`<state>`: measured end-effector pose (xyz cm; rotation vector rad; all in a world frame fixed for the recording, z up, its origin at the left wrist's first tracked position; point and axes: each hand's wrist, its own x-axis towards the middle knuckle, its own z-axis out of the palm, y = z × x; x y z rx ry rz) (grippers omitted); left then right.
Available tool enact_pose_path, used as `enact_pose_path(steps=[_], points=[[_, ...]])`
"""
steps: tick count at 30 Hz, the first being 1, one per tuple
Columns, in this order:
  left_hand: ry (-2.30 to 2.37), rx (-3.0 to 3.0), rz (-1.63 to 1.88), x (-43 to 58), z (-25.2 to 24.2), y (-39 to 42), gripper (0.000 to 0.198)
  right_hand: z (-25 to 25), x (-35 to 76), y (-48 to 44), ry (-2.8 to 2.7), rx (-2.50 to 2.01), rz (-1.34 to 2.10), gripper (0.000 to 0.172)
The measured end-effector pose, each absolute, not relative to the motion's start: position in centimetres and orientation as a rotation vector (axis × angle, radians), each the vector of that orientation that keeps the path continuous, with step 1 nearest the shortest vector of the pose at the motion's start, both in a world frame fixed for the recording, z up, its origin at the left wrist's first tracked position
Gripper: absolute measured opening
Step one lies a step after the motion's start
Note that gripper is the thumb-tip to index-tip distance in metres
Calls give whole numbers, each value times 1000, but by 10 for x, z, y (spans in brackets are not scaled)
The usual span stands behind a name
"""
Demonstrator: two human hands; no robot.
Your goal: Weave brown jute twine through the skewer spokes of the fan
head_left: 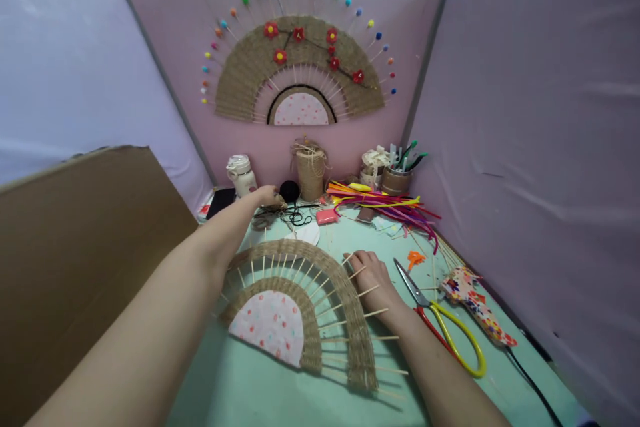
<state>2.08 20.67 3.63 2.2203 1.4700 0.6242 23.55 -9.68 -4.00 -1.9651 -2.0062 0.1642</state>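
A half-woven jute fan [320, 293] with wooden skewer ribs and a pink spotted paper centre lies on the green table [250, 387]. My right hand [371, 275] rests flat on its right edge, fingers stretched over the skewers. My left hand [265, 197] reaches far back, fingers curled at a tangle of black cord [295, 216] beside a black ball of thread [289, 191]; what it grips is hidden.
Yellow-handled scissors [440, 320] lie right of the fan, next to a floral-wrapped tool [475, 303]. Coloured pipe cleaners [385, 203], a twine spool [311, 170], a white bottle [241, 175] and tool cups [395, 177] stand at the back. A cardboard sheet [85, 260] leans left. A finished fan [300, 73] hangs on the wall.
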Motion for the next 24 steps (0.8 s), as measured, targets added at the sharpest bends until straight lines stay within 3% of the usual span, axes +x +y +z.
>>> enact_pose_path(steps=[8,15,20,24], points=[[1467,2356,695,10,55,209,22,-37,235,-98,-2016,-1986,204,30],[1324,2519,1172,7,90,168,36,-41,239,-95,-1984,-1995,143,30],[1032,2165,1525,21,130,135,35,-38,248,-92,-1883,-2106,95,33],[728,1589,1441,45,154,108,28,-32,256,-93,-1829,-2168,-2,35]])
